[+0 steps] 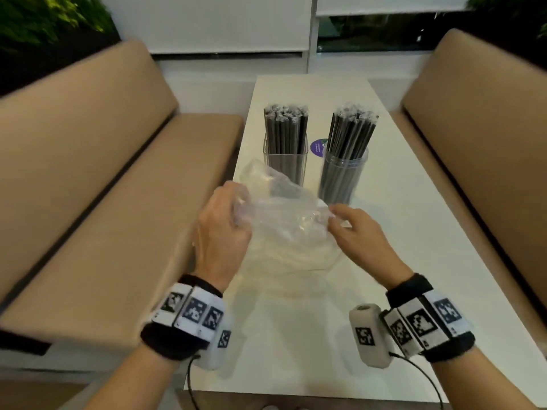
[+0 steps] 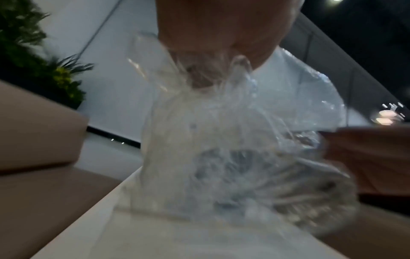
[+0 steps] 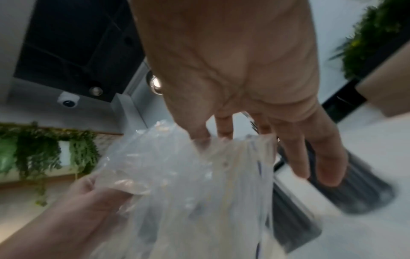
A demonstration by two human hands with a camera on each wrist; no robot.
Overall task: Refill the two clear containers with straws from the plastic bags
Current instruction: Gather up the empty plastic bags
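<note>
A crumpled clear plastic bag (image 1: 284,229) hangs just above the white table (image 1: 399,220), stretched between both hands. My left hand (image 1: 236,211) grips its left side with curled fingers; in the left wrist view the plastic bag (image 2: 233,140) bunches under my left hand's palm (image 2: 210,35). My right hand (image 1: 334,216) pinches the right edge. In the right wrist view the plastic bag (image 3: 188,192) is pinched by thumb and forefinger of my right hand (image 3: 206,138), the other fingers straight. Behind stand a square clear container (image 1: 284,164) and a round clear container (image 1: 343,176), both packed with dark straws (image 1: 285,125).
Tan padded benches (image 1: 103,187) flank the table on the left and the right (image 1: 488,128). A round purple sticker (image 1: 318,147) lies between the containers. Green plants (image 1: 44,19) stand beyond the left bench. Bare tabletop lies near me and to the right.
</note>
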